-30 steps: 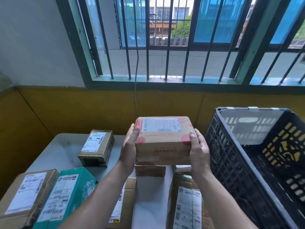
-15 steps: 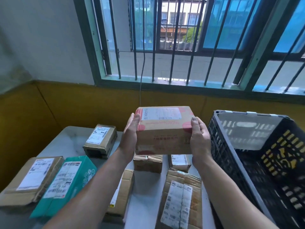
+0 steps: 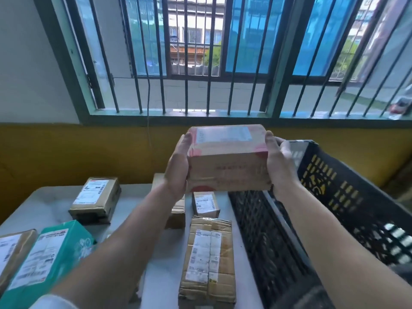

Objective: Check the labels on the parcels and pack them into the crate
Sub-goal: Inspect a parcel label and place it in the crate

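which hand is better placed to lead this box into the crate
Right, probably. The right hand grips the parcel at the end beside the black crate, close to its rim; the left hand holds the end farther from it.

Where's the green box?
The green box lies bottom left in the head view, on the table, beside a brown parcel at the picture's left edge.

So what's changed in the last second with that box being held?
The taped box has gone up and rightward, so the right hand now overlaps the crate corner. The left hand and right still grip its ends. The other parcels lie on the table as before.
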Motion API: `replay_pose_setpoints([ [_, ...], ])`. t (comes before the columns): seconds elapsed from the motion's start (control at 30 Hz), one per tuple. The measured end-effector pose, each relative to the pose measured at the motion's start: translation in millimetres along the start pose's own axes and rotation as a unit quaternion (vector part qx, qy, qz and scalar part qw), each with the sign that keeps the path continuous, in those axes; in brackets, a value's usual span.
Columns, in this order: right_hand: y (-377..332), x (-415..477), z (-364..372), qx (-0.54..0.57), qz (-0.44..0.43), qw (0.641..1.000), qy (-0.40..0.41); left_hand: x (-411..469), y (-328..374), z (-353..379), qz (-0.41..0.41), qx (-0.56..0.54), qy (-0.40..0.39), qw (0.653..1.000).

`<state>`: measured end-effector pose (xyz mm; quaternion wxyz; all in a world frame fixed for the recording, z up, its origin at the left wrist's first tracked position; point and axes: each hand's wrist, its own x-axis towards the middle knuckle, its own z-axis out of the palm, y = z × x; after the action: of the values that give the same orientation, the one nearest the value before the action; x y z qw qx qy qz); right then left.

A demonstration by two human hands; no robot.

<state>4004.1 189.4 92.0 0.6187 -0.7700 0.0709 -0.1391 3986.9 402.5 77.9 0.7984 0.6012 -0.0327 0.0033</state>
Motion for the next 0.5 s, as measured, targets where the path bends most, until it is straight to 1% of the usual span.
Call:
replay_pose_setpoints([
  [0.13, 7, 17, -39, -0.001, 0.004, 1.000, 0.016, 9, -3, 42, -0.002, -0.001, -0.038, 0.999],
  [0.3, 23, 57, -100, 0.011, 0.011, 0.999, 0.037, 31, -17, 116, 0.000, -0.009, -0.053, 0.999],
  [0.4, 36, 88, -138, 0.012, 0.011, 0.999, 0.037, 50, -30, 160, -0.002, -0.027, -0.034, 0.999],
  [0.5, 55, 118, -169, 0.016, 0.018, 0.999, 0.025, 67, -49, 196, 0.006, 0.008, 0.010, 1.000],
])
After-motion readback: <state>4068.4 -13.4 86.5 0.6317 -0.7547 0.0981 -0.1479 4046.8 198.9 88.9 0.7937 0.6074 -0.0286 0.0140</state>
